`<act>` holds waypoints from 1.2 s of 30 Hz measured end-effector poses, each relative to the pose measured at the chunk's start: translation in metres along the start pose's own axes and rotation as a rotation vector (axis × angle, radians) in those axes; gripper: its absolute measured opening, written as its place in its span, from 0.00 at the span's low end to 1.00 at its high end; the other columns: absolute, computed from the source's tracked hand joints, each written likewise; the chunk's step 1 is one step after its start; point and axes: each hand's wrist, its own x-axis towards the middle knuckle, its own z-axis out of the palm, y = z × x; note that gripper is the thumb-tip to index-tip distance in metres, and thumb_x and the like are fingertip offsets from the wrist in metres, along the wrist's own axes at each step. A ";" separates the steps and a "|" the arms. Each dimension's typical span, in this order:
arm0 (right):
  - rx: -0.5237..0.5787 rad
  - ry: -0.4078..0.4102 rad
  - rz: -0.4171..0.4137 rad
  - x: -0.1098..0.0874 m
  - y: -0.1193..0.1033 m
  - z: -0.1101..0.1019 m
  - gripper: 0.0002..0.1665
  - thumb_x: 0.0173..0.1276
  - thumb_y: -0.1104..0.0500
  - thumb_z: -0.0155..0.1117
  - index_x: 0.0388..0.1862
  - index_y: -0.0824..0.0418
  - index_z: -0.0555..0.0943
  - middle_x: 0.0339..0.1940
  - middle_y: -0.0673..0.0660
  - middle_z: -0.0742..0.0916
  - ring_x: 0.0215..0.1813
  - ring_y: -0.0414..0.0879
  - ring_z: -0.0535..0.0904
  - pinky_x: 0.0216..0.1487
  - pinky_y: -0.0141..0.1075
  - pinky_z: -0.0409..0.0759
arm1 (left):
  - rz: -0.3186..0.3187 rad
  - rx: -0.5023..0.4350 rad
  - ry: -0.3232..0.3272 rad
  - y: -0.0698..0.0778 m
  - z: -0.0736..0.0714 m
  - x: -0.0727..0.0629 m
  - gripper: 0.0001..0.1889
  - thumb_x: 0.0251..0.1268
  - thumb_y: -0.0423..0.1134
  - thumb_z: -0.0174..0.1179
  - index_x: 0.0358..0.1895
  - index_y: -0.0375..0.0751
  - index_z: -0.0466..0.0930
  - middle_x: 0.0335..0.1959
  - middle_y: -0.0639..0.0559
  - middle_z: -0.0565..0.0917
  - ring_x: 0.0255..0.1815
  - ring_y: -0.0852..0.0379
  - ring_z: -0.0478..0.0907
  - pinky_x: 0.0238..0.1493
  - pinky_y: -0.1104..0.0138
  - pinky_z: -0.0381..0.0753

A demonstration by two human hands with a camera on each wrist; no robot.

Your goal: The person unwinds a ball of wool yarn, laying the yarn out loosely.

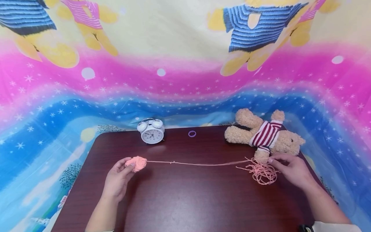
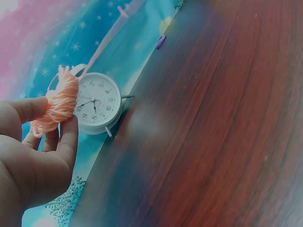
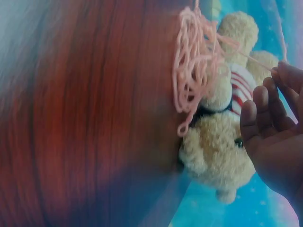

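Observation:
Between thumb and fingers, my left hand [image 1: 117, 180] holds a small wound ball of peach yarn [image 1: 137, 163], seen close up in the left wrist view as a bundle [image 2: 59, 104] of wrapped strands. One strand of yarn [image 1: 200, 164] stretches from it across the table toward the right, with a small knot near the ball. My right hand [image 1: 294, 169] pinches the yarn between thumb and index finger, its other fingers loosely bent in the right wrist view. Beside that hand lies a loose tangle of yarn [image 1: 264, 173], close against the teddy bear's arm.
A white twin-bell alarm clock [image 1: 152, 132] stands at the back left of the dark wooden table [image 1: 185, 199]. A purple ring [image 1: 192, 133] lies near the back edge. The teddy bear [image 1: 265, 135] in a striped shirt lies at the back right, before a patterned cloth [image 1: 179, 87].

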 end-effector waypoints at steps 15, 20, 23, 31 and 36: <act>-0.003 0.078 0.046 -0.014 0.046 -0.026 0.12 0.71 0.48 0.73 0.46 0.53 0.91 0.47 0.53 0.90 0.51 0.23 0.73 0.43 0.25 0.69 | 0.034 -0.031 0.028 0.010 -0.035 -0.006 0.26 0.74 0.35 0.64 0.68 0.35 0.64 0.50 0.58 0.81 0.49 0.65 0.82 0.55 0.72 0.83; -0.044 0.033 0.126 -0.021 0.057 -0.037 0.20 0.74 0.44 0.68 0.51 0.58 0.88 0.58 0.72 0.85 0.58 0.64 0.79 0.47 0.40 0.74 | 0.050 -0.052 0.036 0.012 -0.046 -0.007 0.24 0.75 0.35 0.64 0.66 0.36 0.66 0.49 0.59 0.81 0.48 0.65 0.82 0.54 0.72 0.84; -0.048 0.004 0.163 -0.024 0.064 -0.044 0.25 0.76 0.42 0.65 0.55 0.62 0.86 0.62 0.76 0.82 0.61 0.75 0.74 0.51 0.59 0.75 | 0.059 -0.072 0.043 0.013 -0.051 -0.008 0.22 0.74 0.34 0.64 0.66 0.37 0.67 0.48 0.59 0.81 0.47 0.65 0.82 0.53 0.72 0.84; -0.105 -0.004 0.267 -0.034 0.078 -0.058 0.33 0.75 0.38 0.63 0.60 0.65 0.84 0.61 0.80 0.80 0.59 0.79 0.74 0.43 0.52 0.76 | 0.085 -0.131 0.045 0.016 -0.064 -0.010 0.14 0.75 0.32 0.62 0.58 0.44 0.73 0.46 0.58 0.81 0.44 0.64 0.83 0.52 0.71 0.85; -0.109 -0.009 0.315 -0.037 0.082 -0.063 0.36 0.76 0.36 0.61 0.61 0.66 0.82 0.63 0.82 0.77 0.60 0.80 0.71 0.44 0.59 0.76 | 0.102 -0.160 0.050 0.019 -0.070 -0.010 0.14 0.75 0.31 0.62 0.58 0.45 0.74 0.46 0.58 0.82 0.43 0.64 0.83 0.51 0.72 0.85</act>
